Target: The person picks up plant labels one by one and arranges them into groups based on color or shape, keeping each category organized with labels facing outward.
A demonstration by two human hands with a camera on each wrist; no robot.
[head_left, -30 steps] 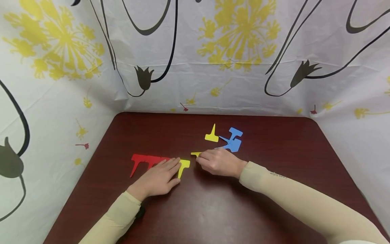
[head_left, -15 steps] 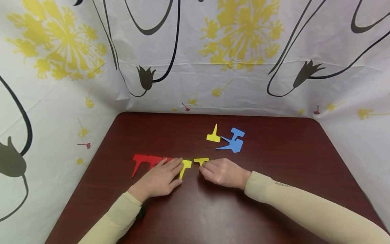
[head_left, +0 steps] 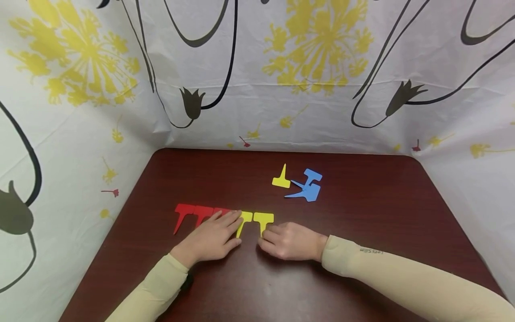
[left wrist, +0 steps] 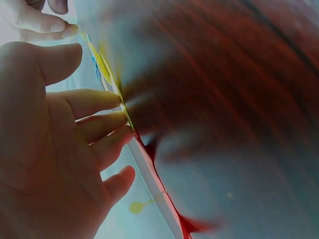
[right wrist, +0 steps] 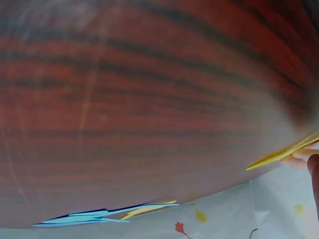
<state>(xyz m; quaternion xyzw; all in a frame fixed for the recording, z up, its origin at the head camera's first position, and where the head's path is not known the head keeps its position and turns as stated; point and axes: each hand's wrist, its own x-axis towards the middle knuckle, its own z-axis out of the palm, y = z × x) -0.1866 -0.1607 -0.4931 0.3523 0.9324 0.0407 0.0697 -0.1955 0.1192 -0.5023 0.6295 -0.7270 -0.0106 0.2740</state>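
Observation:
T-shaped plastic plant labels lie in a row on the brown table point(head_left: 257, 286). At the row's left are red labels point(head_left: 185, 209), partly covered by my left hand point(head_left: 209, 238). Its outstretched fingertips rest on the rightmost red label and on a yellow plant label point(head_left: 246, 217) beside it. My right hand point(head_left: 293, 241) pinches the stem of another yellow label point(head_left: 263, 217), whose head stands level with the row, a narrow gap to its right. In the right wrist view that yellow label point(right wrist: 271, 158) shows edge-on, with little of the hand visible.
Farther back lie a loose yellow label point(head_left: 281, 181), its stem pointing away, and overlapping blue labels point(head_left: 310, 192). A white flower-patterned cloth point(head_left: 249, 112) hangs behind the table and along its sides.
My right hand has drawn the yellow label toward the front, and its whole head now shows beside the row. The left hand has stayed in place.

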